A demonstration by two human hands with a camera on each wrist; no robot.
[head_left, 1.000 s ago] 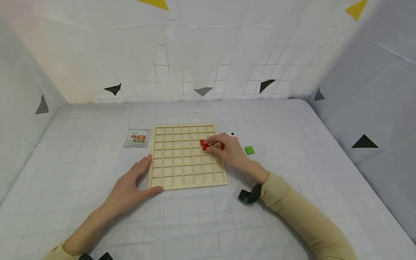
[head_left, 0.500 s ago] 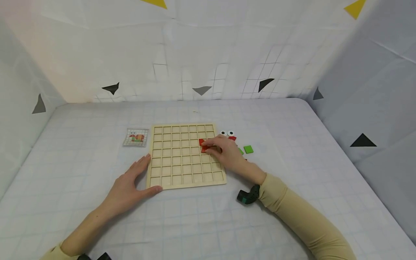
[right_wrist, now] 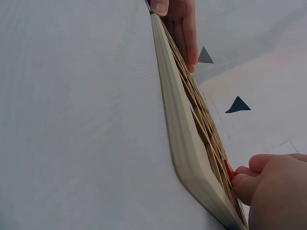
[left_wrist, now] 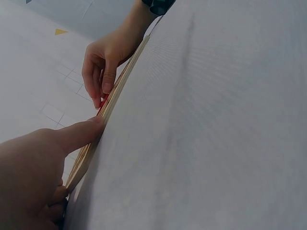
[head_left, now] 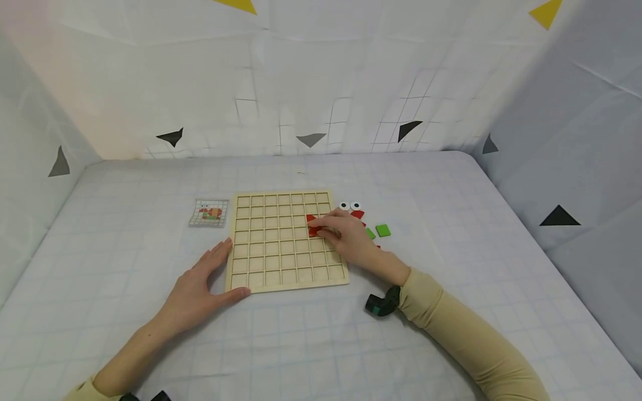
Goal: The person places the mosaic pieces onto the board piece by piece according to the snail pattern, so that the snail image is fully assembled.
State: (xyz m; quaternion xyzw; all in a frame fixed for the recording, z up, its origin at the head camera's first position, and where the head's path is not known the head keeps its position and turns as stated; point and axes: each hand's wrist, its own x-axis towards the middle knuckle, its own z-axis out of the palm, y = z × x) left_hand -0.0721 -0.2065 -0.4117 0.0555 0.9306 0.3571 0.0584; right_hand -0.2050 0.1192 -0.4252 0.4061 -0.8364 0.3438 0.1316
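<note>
A pale wooden grid board (head_left: 264, 264) lies on the table. Two red tiles (head_left: 311, 218) sit one before the other in its right half, partly covered by my right hand (head_left: 353, 238). That hand pinches the nearer red tile (right_wrist: 228, 169) between thumb and fingertips; in the right wrist view it rises slightly tilted from the grid. My left hand (head_left: 197, 285) rests at the board's near left corner, fingers along the left edge and thumb on the front edge. In the left wrist view the left thumb (left_wrist: 84, 132) presses the board's rim.
A small picture card (head_left: 209, 213) lies left of the board. To its right are two round eye pieces (head_left: 350, 206), a red piece (head_left: 357, 214) and a green square tile (head_left: 383, 230), with more pieces partly behind the right hand. White sheeting (head_left: 200, 83) rises behind the table.
The right fingertips have shifted slightly left, and the nearer red tile now lines up with the farther one. The left hand stays on the board; the view shifts a little.
</note>
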